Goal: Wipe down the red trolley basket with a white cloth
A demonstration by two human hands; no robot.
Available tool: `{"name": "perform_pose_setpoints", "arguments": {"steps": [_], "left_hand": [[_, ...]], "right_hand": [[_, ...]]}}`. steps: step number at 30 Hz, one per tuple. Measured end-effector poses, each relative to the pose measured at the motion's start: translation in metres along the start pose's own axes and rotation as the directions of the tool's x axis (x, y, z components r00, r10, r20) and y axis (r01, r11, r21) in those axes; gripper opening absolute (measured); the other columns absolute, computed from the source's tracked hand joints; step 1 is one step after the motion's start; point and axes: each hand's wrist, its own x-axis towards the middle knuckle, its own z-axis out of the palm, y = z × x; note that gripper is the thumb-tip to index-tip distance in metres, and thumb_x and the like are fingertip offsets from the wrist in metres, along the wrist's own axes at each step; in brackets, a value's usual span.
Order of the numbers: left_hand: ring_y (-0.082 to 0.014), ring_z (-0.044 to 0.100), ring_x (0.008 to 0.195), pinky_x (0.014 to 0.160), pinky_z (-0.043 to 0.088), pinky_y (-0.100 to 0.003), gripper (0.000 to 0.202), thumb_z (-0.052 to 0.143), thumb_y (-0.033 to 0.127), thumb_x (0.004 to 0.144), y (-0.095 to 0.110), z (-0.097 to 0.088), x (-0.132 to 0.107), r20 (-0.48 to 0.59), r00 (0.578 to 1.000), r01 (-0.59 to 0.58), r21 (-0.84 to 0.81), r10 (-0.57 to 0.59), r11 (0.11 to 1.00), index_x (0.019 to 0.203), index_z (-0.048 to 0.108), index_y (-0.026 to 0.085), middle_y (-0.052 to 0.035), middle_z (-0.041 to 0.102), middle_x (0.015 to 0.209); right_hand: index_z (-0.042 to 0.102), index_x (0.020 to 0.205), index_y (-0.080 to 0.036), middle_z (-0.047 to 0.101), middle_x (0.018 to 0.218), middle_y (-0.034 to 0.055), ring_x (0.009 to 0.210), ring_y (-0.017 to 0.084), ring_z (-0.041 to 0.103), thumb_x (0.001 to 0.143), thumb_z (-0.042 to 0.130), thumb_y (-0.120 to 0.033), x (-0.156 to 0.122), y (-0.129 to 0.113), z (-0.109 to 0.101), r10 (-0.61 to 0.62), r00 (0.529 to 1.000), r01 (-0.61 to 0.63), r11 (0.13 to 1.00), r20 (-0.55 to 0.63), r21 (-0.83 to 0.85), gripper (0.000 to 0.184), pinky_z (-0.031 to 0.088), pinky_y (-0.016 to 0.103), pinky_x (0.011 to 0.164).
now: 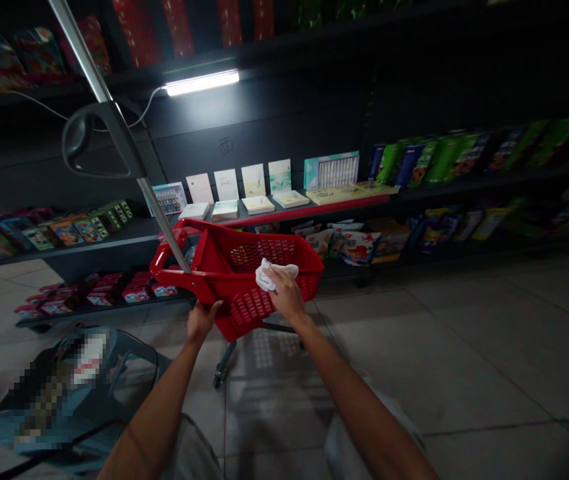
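A red plastic shopping cart (pixel 244 293) with perforated sides stands on the floor in front of me. My right hand (pixel 284 287) is closed around a white cloth (pixel 265 275), which rests against the upper rim of the cart's near side. Lower down, near the handle end, my left hand (pixel 204 320) touches the cart's side, its thumb on the red plastic. Its other fingers are hidden behind the cart's lower edge. The inside of the basket shows only in part.
Store shelves run behind the cart, with notebooks (pixel 251 203), snack bags (pixel 359 245) and boxes (pixel 81 227). A metal pole (pixel 157 207) with a dark handle slants past the cart's left end. A blue-grey plastic stool (pixel 129 347) stands at lower left. A lit tube lamp (pixel 203 83) hangs above.
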Motion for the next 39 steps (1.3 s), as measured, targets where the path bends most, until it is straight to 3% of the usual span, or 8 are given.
{"name": "perform_pose_setpoints", "arguments": {"steps": [3,9,15,22,26,28,33,39], "left_hand": [[-0.0333,0.074,0.111,0.086,0.055,-0.034,0.063,0.066,0.068,0.087,0.001,-0.003,-0.001,-0.003,1.000,-0.012,-0.057,0.012,0.998,0.124,0.067,0.017,-0.0172,0.079,0.110],[-0.0344,0.077,0.099,0.080,0.056,-0.035,0.057,0.071,0.068,0.081,0.003,-0.009,-0.003,0.015,1.000,0.010,-0.095,-0.008,0.995,0.110,0.073,0.019,-0.0136,0.081,0.092],[-0.0341,0.077,0.099,0.079,0.055,-0.034,0.059,0.067,0.071,0.083,0.005,-0.005,-0.002,0.024,1.000,-0.019,-0.047,0.020,0.999,0.109,0.074,0.019,-0.0147,0.081,0.092],[-0.0364,0.073,0.112,0.087,0.054,-0.037,0.071,0.062,0.078,0.083,0.009,0.005,0.000,-0.007,1.000,0.003,-0.017,-0.003,1.000,0.118,0.070,0.017,-0.0210,0.079,0.107],[-0.0383,0.072,0.114,0.089,0.054,-0.040,0.071,0.061,0.076,0.085,0.013,0.010,0.000,0.020,0.999,0.029,-0.030,-0.028,0.999,0.123,0.067,0.016,-0.0220,0.078,0.112],[-0.0375,0.073,0.113,0.090,0.054,-0.039,0.068,0.061,0.072,0.088,0.014,0.012,0.000,0.029,1.000,0.002,-0.051,-0.001,0.999,0.127,0.065,0.016,-0.0211,0.077,0.114],[-0.0352,0.073,0.114,0.093,0.054,-0.038,0.065,0.058,0.063,0.094,0.017,0.018,0.000,0.009,0.999,-0.040,-0.056,0.041,0.998,0.139,0.057,0.015,-0.0211,0.075,0.122],[-0.0360,0.073,0.114,0.093,0.054,-0.040,0.067,0.054,0.063,0.097,0.016,0.022,0.002,0.029,0.999,-0.032,-0.006,0.032,0.999,0.143,0.051,0.014,-0.0227,0.075,0.120]], "right_hand": [[0.068,0.129,-0.021,0.065,0.132,0.0111,0.127,0.026,0.054,0.082,0.054,-0.007,0.002,0.018,-0.019,0.139,0.989,-0.142,0.986,-0.041,-0.084,0.051,0.040,0.043,0.117],[0.068,0.127,-0.022,0.063,0.125,0.0126,0.116,0.026,0.058,0.089,0.059,-0.021,0.002,0.062,-0.051,0.387,0.911,-0.403,0.908,-0.142,-0.113,0.039,0.048,0.041,0.107],[0.061,0.133,-0.020,0.061,0.135,0.0105,0.117,0.024,0.063,0.100,0.064,-0.041,-0.002,0.077,-0.052,0.470,0.856,-0.498,0.862,-0.216,-0.097,0.039,0.055,0.046,0.099],[0.062,0.127,-0.016,0.064,0.128,0.0131,0.113,0.024,0.063,0.099,0.058,-0.033,-0.003,0.077,-0.019,0.540,0.801,-0.563,0.826,-0.259,-0.018,0.033,0.053,0.044,0.099],[0.062,0.115,-0.015,0.070,0.117,0.0155,0.106,0.026,0.065,0.085,0.057,-0.031,-0.006,0.067,0.011,0.644,0.702,-0.598,0.765,-0.304,0.238,0.035,0.052,0.041,0.098],[0.063,0.112,-0.016,0.071,0.115,0.0151,0.105,0.026,0.067,0.079,0.059,-0.034,-0.010,0.055,0.027,0.684,0.684,-0.596,0.725,-0.253,0.345,0.037,0.051,0.041,0.099],[0.066,0.107,-0.020,0.074,0.110,0.0108,0.103,0.027,0.069,0.074,0.064,-0.037,-0.025,0.013,0.068,0.658,0.753,-0.593,0.685,-0.012,0.423,0.037,0.053,0.041,0.098],[0.068,0.096,-0.026,0.075,0.092,0.0005,0.088,0.022,0.071,0.071,0.072,-0.026,-0.040,-0.032,0.106,0.492,0.827,-0.561,0.701,0.271,0.441,0.025,0.056,0.036,0.087]]}}
